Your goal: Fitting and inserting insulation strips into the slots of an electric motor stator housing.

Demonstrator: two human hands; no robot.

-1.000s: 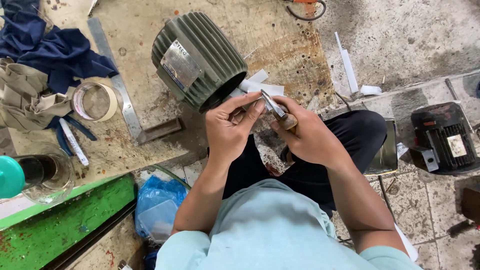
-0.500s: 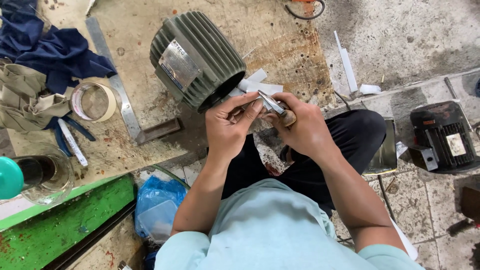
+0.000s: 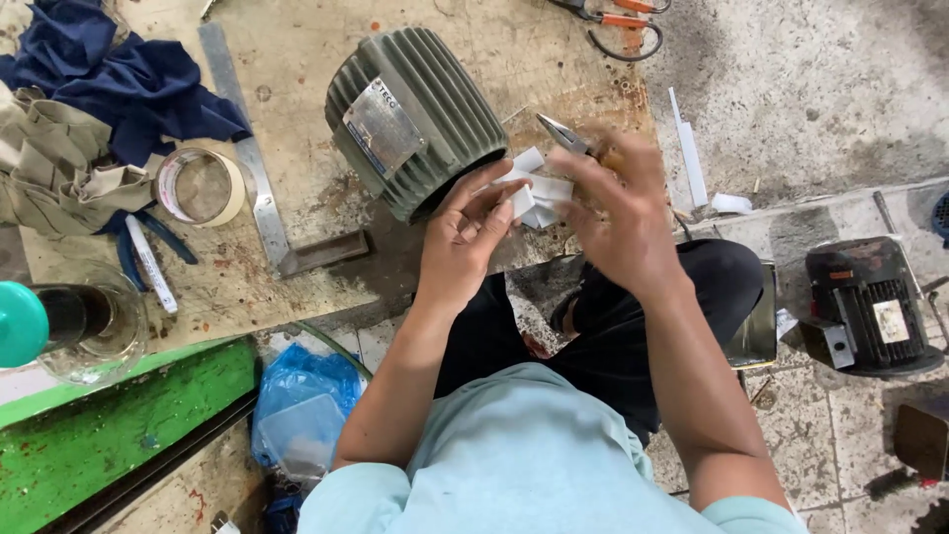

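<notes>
While your left hand (image 3: 465,232) pinches a small white paper piece (image 3: 521,201) between thumb and fingertips, your right hand (image 3: 618,213) is blurred just beside it, closed around the handle of a pair of needle-nose pliers (image 3: 563,133) whose tips point up and to the left. The two hands sit close together but not touching, just over more white paper strips (image 3: 549,188) lying at the open end of the ribbed green motor housing (image 3: 415,119). That housing lies on its side on a stained board (image 3: 297,267). Left of it lie a steel square (image 3: 259,203), a tape roll (image 3: 201,186) and blue cloth (image 3: 129,84). To your right a smaller dark motor (image 3: 870,307) sits on the floor.
</notes>
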